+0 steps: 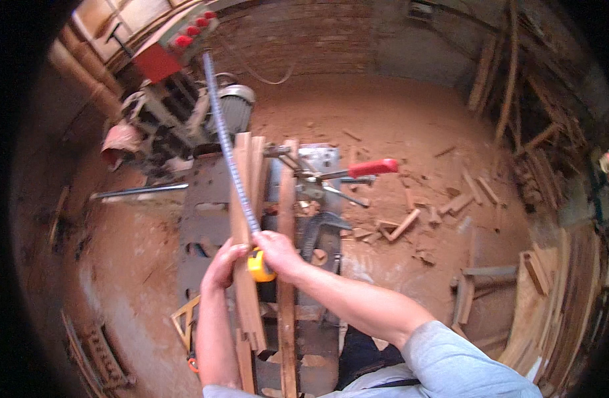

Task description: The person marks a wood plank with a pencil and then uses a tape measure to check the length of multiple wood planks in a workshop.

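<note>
My left hand point(220, 266) is closed round the left edge of a wooden strip point(247, 302) that lies lengthwise over the metal worktable point(202, 229). Beside it, my right hand point(280, 256) grips a yellow tape measure point(259, 266). The tape's blade point(229, 152) is drawn out and runs away from me, slanting left along the strip past its far end. A second strip point(257, 162) lies against the first one's far part. To the right, a separate wooden bar point(287, 265) runs nearly parallel, beneath my right wrist.
A red-handled clamp point(373, 168) juts right from the table. Beyond its far left stand a machine with a red button panel point(185, 40) and a grey motor point(236, 109). Wood offcuts point(404, 225) litter the dusty floor; boards point(570, 298) lean at right. A yellow triangular tool point(185, 322) sits left.
</note>
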